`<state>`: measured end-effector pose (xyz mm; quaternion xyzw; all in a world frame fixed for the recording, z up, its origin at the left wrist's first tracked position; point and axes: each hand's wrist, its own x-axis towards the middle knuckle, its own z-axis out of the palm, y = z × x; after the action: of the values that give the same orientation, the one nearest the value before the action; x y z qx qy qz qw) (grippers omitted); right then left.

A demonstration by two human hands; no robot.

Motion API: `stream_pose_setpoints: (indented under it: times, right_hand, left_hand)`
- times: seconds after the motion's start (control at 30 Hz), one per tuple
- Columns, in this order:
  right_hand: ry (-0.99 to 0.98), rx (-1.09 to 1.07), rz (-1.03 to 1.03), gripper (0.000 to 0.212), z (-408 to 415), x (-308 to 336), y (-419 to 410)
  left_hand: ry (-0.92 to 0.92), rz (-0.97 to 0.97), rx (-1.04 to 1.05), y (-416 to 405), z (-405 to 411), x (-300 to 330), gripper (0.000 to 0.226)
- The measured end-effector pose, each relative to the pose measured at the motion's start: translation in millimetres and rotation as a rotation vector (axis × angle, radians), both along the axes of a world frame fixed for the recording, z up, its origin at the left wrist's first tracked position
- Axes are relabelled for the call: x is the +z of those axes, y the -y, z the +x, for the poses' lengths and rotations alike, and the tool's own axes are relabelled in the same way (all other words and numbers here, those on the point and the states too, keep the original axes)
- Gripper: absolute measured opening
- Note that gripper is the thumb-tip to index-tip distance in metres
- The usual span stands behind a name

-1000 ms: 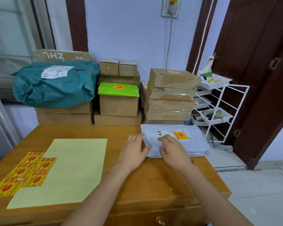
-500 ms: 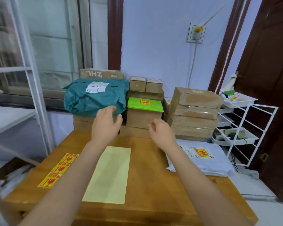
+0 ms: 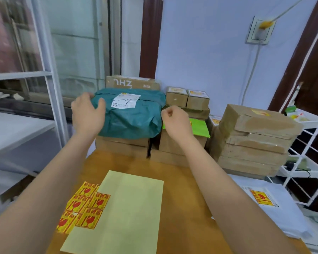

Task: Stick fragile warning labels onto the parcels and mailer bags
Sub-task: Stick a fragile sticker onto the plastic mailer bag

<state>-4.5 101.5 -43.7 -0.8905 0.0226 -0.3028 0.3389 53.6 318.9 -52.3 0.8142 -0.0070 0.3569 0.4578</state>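
Note:
A bulky teal mailer bag (image 3: pixel 132 118) with a white shipping slip lies on stacked cardboard boxes behind the wooden table (image 3: pixel 180 180). My left hand (image 3: pixel 87 114) is spread open at the bag's left end, fingers touching or just off it. My right hand (image 3: pixel 174 121) hovers at the bag's right edge, fingers loosely curled, holding nothing. Several yellow-and-red fragile labels (image 3: pixel 83 206) lie on the table's left side beside a pale yellow backing sheet (image 3: pixel 121 215). A white mailer bag (image 3: pixel 275 209) with a fragile label on it lies at the right.
A green-topped box (image 3: pixel 200 128) and two small boxes (image 3: pixel 187 98) stand right of the teal bag. A stack of brown parcels (image 3: pixel 253 142) sits further right, a white wire rack (image 3: pixel 305 162) beyond it. A window frame and ledge are on the left.
Both hands left the white mailer bag and rose forward to the teal bag. My view swung left and up, so the white bag now lies at the right.

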Motion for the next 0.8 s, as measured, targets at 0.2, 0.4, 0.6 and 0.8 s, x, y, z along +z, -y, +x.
stream_pose_setpoints:
  times: [0.2, 0.4, 0.6, 0.8]
  right_hand:
    - [-0.034, 0.063, 0.155, 0.027, 54, 9, -10]
    - [-0.067, 0.038, 0.281, 0.033, 91, 6, -14]
    - [-0.168, 0.027, 0.337, 0.058, 113, 5, -23]
    - [-0.189, 0.026, 0.432, 0.067, 118, 1, -30]
  left_hand:
    - [-0.171, -0.127, -0.020, -5, 43, 5, 0.062]
    - [-0.366, -0.362, -0.120, 5, 74, 6, 0.061]
    - [-0.438, -0.504, -0.147, -3, 92, 5, 0.070]
    - [-0.496, -0.747, -0.312, 0, 100, 5, 0.066]
